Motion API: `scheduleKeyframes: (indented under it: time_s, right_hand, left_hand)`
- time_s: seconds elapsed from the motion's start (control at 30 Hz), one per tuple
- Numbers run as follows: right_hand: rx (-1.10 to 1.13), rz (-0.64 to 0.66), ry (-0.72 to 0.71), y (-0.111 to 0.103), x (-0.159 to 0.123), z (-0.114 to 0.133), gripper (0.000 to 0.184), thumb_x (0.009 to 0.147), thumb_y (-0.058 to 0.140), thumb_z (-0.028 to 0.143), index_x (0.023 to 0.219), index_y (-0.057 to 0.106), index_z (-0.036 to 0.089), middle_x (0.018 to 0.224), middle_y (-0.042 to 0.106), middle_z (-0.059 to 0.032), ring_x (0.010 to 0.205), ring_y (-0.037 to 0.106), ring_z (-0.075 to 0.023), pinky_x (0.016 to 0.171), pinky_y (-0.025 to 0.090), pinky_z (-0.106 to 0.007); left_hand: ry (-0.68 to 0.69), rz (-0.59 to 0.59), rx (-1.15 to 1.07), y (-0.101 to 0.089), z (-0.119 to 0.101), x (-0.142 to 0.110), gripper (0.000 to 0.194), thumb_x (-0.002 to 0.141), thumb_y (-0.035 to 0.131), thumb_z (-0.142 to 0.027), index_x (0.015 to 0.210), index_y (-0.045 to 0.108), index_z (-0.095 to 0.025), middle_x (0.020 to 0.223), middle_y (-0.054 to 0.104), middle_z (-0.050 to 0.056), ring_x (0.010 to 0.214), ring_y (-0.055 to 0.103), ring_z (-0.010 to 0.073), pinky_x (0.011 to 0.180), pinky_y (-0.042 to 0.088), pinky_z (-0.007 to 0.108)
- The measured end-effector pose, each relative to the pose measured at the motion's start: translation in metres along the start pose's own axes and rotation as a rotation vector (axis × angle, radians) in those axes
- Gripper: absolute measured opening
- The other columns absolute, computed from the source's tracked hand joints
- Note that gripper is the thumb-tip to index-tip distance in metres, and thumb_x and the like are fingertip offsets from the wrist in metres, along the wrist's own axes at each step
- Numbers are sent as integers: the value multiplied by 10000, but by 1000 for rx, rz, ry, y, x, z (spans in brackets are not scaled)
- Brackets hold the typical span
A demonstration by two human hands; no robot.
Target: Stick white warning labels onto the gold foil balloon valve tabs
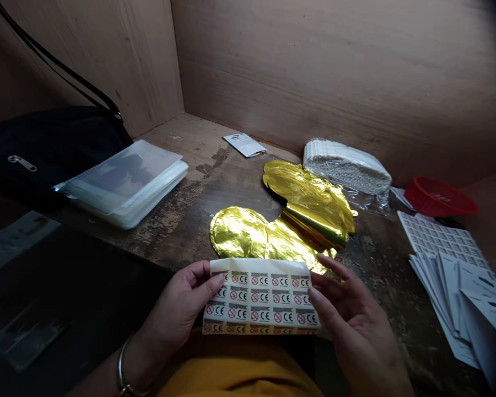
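Observation:
A sheet of CE label stickers (248,298) is held flat just in front of my lap. My left hand (169,306) pinches its left edge, thumb on top and the other fingers mostly hidden underneath. On the opposite side, my right hand (351,320) has its thumb at the sheet's right edge, with fingers behind and the index finger stretched out. Just beyond the sheet lie gold foil balloons (248,234), flat and uninflated, partly folded over at the right.
Clear plastic sleeves (124,187) are stacked at left beside a dark bag (53,146). Behind the foil sit a folded leaflet (244,144) and a wrapped white bundle (347,165). A red basket (436,196), another sticker sheet (444,240) and paper cards (458,298) occupy the right.

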State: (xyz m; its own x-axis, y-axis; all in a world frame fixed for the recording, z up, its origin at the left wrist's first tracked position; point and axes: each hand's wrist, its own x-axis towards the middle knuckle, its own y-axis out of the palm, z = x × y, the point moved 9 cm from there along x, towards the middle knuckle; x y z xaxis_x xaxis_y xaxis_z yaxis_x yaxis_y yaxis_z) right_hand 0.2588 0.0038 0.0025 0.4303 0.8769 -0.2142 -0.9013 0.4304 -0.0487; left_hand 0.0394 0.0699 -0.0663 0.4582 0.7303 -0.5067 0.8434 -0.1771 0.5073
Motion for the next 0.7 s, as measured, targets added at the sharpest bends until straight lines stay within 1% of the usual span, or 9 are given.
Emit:
scheduleKeyframes:
  time_s: [0.1, 0.17, 0.23, 0.3, 0.33, 0.37, 0.43, 0.53, 0.7]
  right_hand:
    - [52, 92, 30, 12, -2, 1, 426, 834, 710, 340, 1242, 587, 320, 993, 746, -63, 791, 732, -200, 628, 619, -267]
    - [37, 117, 2, 18, -4, 5, 336, 820, 725, 313, 1151, 668, 309, 975, 760, -53, 805, 738, -198, 661, 619, -249]
    - [3, 114, -51, 20, -5, 10, 267, 801, 742, 283, 1066, 722, 306, 1009, 761, -44, 861, 738, -204, 690, 614, -226]
    - [-14, 106, -96, 20, -6, 14, 261, 803, 737, 266, 1057, 730, 325, 1049, 756, -35, 907, 733, -212, 704, 613, -221]
    - [-16, 108, -113, 20, -6, 15, 265, 812, 727, 262, 1067, 727, 337, 1060, 754, -31, 919, 731, -213, 711, 613, -224]
    - [-19, 112, -128, 20, -6, 16, 271, 821, 717, 257, 1077, 722, 348, 1067, 752, -27, 928, 730, -211, 718, 611, -222]
    - [-33, 127, -150, 20, -6, 16, 280, 835, 702, 243, 1087, 715, 364, 1080, 748, -20, 954, 723, -206, 738, 605, -215]
    - [-57, 161, -152, 22, -5, 12, 288, 840, 695, 238, 1097, 707, 368, 1082, 746, -20, 941, 726, -205, 749, 606, -229]
    - [-112, 133, -131, 22, -7, 9, 250, 810, 718, 275, 1059, 719, 290, 1029, 753, -63, 886, 732, -245, 716, 619, -287]
  left_hand:
    - [25, 11, 50, 3, -3, 1, 324, 800, 739, -342, 1015, 624, -128, 841, 715, 70, 719, 685, 199, 700, 573, 345]
    - [101, -18, 159, 0, -10, 0, 314, 824, 707, -363, 1018, 609, -137, 879, 700, 67, 765, 671, 191, 709, 568, 321]
    - [287, -141, 297, -9, -29, -6, 344, 828, 699, -364, 1086, 569, -178, 956, 670, 47, 845, 645, 173, 738, 554, 280]
    - [502, -302, 435, -20, -51, -19, 421, 808, 722, -343, 1162, 522, -235, 1010, 628, 13, 895, 608, 147, 784, 530, 244]
    - [563, -351, 489, -23, -57, -26, 453, 801, 731, -333, 1187, 507, -256, 1004, 615, 0, 895, 596, 137, 797, 522, 232]
    - [577, -360, 523, -23, -60, -29, 472, 802, 732, -329, 1207, 497, -269, 981, 611, -8, 884, 592, 134, 799, 521, 228]
    - [491, -266, 510, -20, -54, -28, 477, 829, 708, -337, 1245, 481, -281, 924, 626, -11, 865, 612, 147, 782, 541, 246]
    - [382, -137, 363, -12, -41, -28, 530, 864, 677, -328, 1328, 423, -314, 942, 670, -5, 880, 653, 163, 775, 573, 271]
    - [441, -41, 266, -3, -34, -31, 588, 881, 661, -247, 1385, 402, -406, 1111, 676, -20, 988, 661, 158, 873, 568, 293]
